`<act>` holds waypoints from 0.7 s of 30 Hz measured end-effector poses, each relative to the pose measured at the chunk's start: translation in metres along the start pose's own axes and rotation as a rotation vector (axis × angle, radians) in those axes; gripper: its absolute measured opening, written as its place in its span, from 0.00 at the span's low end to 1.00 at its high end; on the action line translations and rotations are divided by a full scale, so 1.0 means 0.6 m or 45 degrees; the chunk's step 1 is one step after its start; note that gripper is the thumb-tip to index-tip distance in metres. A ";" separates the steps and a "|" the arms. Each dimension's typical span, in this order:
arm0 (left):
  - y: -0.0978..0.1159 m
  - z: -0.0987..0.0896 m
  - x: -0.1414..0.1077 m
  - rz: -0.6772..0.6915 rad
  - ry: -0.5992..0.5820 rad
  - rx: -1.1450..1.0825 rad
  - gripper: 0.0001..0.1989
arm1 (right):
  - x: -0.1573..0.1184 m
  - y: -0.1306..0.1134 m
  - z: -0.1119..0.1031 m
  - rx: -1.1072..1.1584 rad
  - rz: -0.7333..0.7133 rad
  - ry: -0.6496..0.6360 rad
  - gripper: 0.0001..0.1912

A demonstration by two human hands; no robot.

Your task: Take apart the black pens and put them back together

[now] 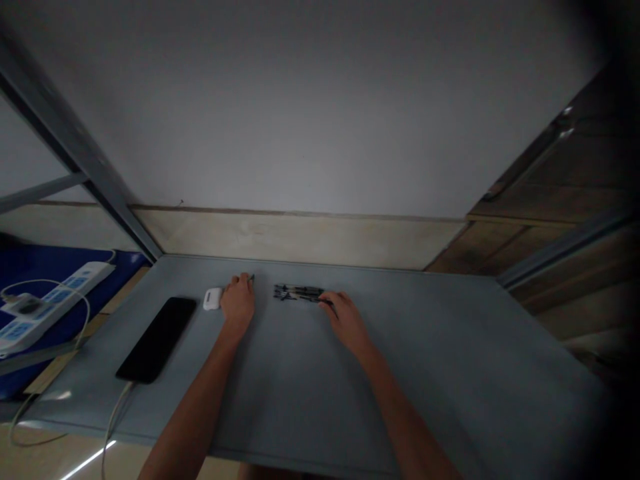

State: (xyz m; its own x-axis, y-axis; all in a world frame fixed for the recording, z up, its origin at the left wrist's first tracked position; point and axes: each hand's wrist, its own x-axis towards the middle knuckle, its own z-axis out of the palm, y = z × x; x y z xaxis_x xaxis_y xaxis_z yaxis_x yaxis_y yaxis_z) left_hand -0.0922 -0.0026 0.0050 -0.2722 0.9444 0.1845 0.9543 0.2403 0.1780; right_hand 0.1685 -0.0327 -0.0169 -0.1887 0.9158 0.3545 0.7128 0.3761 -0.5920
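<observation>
My left hand (239,300) rests on the grey tabletop beside a small white case (213,299) that looks like an earbud case. Its fingers are curled, and the tip of a small dark thing (252,277) shows past them, too small to name. To the right lies a row of slim black pens (297,291), side by side and roughly parallel to the back edge. At the right end of that row, my right hand (346,320) has its fingers closed on a dark pen (326,302), whose far end overlaps the others.
A black phone (157,340) lies at the left of the grey table (300,387), with a white cable (117,410) running off the front edge. A white power strip (55,303) sits on a blue surface further left. Metal posts (107,207) and a wall (300,133) bound the back.
</observation>
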 end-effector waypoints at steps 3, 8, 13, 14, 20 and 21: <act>0.000 0.000 -0.002 0.023 0.008 0.012 0.16 | 0.000 0.003 0.002 0.010 -0.008 0.018 0.08; 0.003 0.000 -0.004 0.038 0.093 0.006 0.17 | -0.001 0.007 0.004 0.011 -0.014 0.029 0.08; 0.028 -0.017 -0.023 0.364 0.402 -0.130 0.17 | 0.000 0.001 0.000 0.035 -0.024 0.035 0.07; 0.035 -0.021 -0.029 0.499 0.407 -0.158 0.17 | 0.000 -0.002 -0.001 0.047 -0.028 0.034 0.07; 0.069 -0.012 -0.063 1.176 0.213 -0.183 0.17 | -0.001 -0.010 -0.002 0.144 -0.032 0.053 0.09; 0.071 -0.006 -0.065 1.189 0.208 -0.170 0.16 | -0.002 -0.011 -0.002 0.149 -0.030 0.053 0.09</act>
State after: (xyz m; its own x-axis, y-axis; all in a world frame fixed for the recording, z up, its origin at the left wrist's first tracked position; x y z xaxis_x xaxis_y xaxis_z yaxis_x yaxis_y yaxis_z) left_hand -0.0411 -0.0303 0.0091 0.5682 0.6962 0.4387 0.7754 -0.6315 -0.0022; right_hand 0.1649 -0.0362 -0.0128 -0.1747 0.9007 0.3978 0.6241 0.4138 -0.6627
